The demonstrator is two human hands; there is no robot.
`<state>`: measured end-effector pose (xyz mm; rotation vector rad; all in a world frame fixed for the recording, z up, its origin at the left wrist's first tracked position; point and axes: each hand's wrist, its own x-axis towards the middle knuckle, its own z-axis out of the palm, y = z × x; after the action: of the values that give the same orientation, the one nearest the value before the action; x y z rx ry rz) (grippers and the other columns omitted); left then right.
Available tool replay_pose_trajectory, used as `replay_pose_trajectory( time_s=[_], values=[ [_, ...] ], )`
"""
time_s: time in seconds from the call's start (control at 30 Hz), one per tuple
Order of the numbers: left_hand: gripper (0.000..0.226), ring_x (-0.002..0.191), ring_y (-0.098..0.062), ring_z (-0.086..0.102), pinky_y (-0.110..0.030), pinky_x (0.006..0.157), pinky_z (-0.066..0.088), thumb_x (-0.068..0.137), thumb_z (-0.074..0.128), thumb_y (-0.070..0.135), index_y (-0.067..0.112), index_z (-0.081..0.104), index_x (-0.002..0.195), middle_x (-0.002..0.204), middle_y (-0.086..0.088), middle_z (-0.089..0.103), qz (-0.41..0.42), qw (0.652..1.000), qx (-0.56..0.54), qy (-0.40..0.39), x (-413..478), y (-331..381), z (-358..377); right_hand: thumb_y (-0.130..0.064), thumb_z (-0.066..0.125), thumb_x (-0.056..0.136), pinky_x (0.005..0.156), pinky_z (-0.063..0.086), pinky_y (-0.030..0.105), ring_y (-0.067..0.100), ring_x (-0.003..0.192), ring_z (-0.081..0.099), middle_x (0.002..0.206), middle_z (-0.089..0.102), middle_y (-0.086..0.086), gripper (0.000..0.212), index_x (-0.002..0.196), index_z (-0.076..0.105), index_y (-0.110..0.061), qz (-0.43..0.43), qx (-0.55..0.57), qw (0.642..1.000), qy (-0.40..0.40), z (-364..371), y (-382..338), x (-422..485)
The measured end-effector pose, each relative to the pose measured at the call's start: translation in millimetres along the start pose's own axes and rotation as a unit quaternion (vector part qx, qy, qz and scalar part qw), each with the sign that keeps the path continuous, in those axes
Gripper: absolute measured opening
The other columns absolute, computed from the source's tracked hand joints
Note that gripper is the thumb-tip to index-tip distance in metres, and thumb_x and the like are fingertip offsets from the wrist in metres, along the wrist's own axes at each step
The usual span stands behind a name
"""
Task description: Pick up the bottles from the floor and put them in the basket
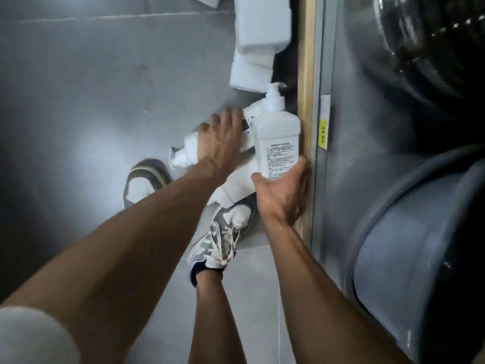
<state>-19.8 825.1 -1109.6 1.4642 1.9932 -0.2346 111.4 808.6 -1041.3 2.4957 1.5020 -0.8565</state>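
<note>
My right hand (282, 191) grips the bottom end of a white pump bottle (278, 137) with a printed label, held up next to the shelf edge. My left hand (220, 137) lies on top of a second white pump bottle (187, 151) that rests on its side on the grey floor, fingers spread along its body. A third white bottle (237, 185) lies just below, partly hidden by my arms. Further away, larger white bottles (258, 30) lie on the floor. A grey round tub (409, 258) sits at the right.
A shelf front (305, 74) with a wooden strip and a yellow price tag (322, 134) runs down the right side. My shoes (228, 227) stand right by the bottles. A dark ribbed container (433, 43) is at the upper right. Grey floor tiles spread to the left.
</note>
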Motion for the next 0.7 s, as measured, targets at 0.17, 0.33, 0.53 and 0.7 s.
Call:
replay_pose_trajectory(
  time_s=[0.17,0.33,0.53,0.7],
  values=[
    [0.086,0.101,-0.036,0.058,-0.043,0.069,0.042,0.075,0.056,0.075,0.010,0.041,0.129,0.121,-0.009,0.053,0.017,0.999,0.011,-0.050,-31,-26,-54,-0.039,0.087,0.059,0.097,0.050,0.050,0.030,0.117,0.059,0.131,0.060,0.001,0.086,0.132,0.044,-0.023,0.023,0.005,0.999,-0.037,-38,-20,-24],
    [0.080,0.097,-0.033,0.063,-0.038,0.065,0.035,0.067,0.081,0.038,0.016,0.038,0.130,0.119,-0.005,0.055,-0.024,0.998,0.013,-0.058,-120,-72,-152,-0.035,0.090,0.062,0.100,0.049,0.050,0.032,0.119,0.058,0.133,0.060,0.005,0.088,0.136,0.045,-0.021,0.006,0.013,0.997,-0.072,-127,-64,-96],
    [0.073,0.088,-0.037,0.066,-0.037,0.064,0.042,0.058,0.075,0.054,0.028,0.040,0.117,0.113,-0.003,0.062,-0.121,0.989,-0.084,0.017,-270,-98,-319,-0.038,0.088,0.061,0.095,0.051,0.049,0.031,0.113,0.060,0.127,0.061,0.004,0.085,0.134,0.047,-0.023,-0.048,0.017,0.996,-0.073,-282,-138,-210],
    [0.075,0.088,-0.036,0.066,-0.043,0.074,0.052,0.057,0.076,0.052,0.030,0.037,0.117,0.113,-0.001,0.062,-0.170,0.974,-0.135,0.068,-383,-93,-450,-0.041,0.084,0.057,0.095,0.051,0.050,0.030,0.113,0.060,0.125,0.061,0.002,0.085,0.131,0.046,-0.024,-0.081,0.057,0.994,-0.050,-408,-189,-305]
  ],
)
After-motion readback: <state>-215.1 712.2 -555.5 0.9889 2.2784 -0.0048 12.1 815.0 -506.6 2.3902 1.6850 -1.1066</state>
